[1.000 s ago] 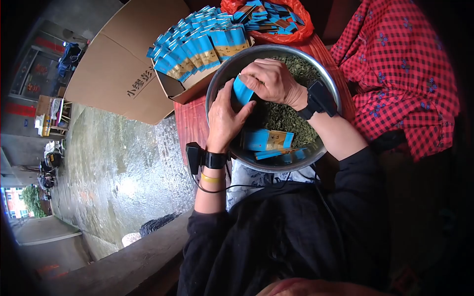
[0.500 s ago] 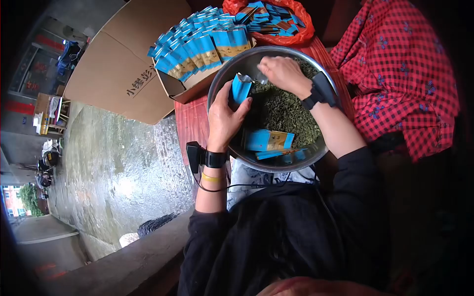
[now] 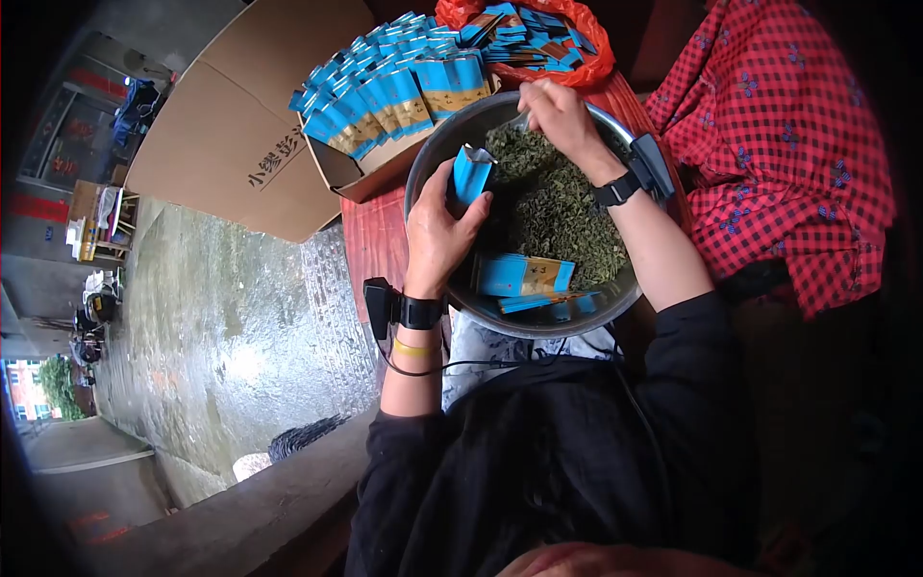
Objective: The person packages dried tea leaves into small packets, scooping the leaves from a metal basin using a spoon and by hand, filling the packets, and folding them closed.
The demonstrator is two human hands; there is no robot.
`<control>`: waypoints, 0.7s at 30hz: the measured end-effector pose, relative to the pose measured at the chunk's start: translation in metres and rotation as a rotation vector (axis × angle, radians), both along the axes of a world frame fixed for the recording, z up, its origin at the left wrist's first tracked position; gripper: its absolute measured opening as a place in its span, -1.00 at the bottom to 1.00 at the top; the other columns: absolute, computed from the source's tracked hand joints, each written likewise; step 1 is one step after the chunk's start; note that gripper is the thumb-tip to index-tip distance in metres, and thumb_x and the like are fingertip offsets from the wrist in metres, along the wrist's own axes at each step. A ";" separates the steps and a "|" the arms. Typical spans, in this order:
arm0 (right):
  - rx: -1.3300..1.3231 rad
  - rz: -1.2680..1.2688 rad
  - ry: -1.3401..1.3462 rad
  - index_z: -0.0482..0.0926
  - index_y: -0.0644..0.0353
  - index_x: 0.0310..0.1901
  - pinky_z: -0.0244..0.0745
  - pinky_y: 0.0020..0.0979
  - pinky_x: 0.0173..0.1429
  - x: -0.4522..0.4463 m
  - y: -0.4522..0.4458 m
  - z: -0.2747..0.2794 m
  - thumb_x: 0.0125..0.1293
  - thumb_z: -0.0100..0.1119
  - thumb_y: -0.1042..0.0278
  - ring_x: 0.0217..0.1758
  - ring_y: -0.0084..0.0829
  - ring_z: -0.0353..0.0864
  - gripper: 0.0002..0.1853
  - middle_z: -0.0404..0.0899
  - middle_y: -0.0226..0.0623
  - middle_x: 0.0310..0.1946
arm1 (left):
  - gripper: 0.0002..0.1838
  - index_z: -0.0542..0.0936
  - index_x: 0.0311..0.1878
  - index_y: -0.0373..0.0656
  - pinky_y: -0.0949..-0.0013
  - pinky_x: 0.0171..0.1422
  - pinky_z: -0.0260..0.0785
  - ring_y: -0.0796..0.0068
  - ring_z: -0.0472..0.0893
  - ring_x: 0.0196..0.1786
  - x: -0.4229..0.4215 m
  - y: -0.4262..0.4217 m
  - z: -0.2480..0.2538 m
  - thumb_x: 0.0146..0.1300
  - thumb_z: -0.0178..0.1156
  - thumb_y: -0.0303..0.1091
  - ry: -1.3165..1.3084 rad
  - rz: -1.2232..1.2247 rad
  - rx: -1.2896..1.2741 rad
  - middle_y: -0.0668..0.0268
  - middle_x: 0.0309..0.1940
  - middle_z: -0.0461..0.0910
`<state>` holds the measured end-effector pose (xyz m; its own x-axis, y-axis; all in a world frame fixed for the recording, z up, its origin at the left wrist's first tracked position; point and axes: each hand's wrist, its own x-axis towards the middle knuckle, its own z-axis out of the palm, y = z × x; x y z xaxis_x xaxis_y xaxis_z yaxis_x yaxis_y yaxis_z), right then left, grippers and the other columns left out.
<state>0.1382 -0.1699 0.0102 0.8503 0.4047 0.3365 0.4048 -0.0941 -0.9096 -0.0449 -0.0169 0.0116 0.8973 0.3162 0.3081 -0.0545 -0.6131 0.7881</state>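
My left hand (image 3: 444, 229) holds a small blue foil packet (image 3: 472, 175) upright, its open mouth facing up, over the left side of a metal bowl (image 3: 419, 169). Dried green leaves, which look like tea (image 3: 553, 216), fill much of the bowl. My right hand (image 3: 561, 117) is closed above the far part of the leaves, near the far rim. A small pale piece shows under its fingers, but what it grips is mostly hidden. Flat blue and gold packets (image 3: 524, 276) lie inside the bowl's near side.
Beyond the bowl, a cardboard box (image 3: 336, 173) holds rows of blue and gold packets (image 3: 389, 96). A red plastic bag (image 3: 598, 69) with more packets stands beside it. Red checked cloth (image 3: 769, 163) hangs at the right. The bowl rests at a red table (image 3: 370, 236).
My right hand has moved up and slightly right, toward the bowl's far rim, and its wrist has turned. My left hand and its packet have stayed almost in place.
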 end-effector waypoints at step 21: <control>-0.317 -0.104 -0.560 0.55 0.18 -0.23 0.53 -0.21 -0.25 -0.019 -0.007 0.013 0.43 0.07 0.15 -0.28 -0.08 0.65 -0.75 0.63 -0.14 -0.42 | -0.40 0.47 0.22 -0.21 0.20 0.04 0.47 0.04 0.64 -0.04 0.000 -0.001 0.002 0.11 0.40 -0.25 0.013 -0.013 -0.025 0.00 -0.06 0.62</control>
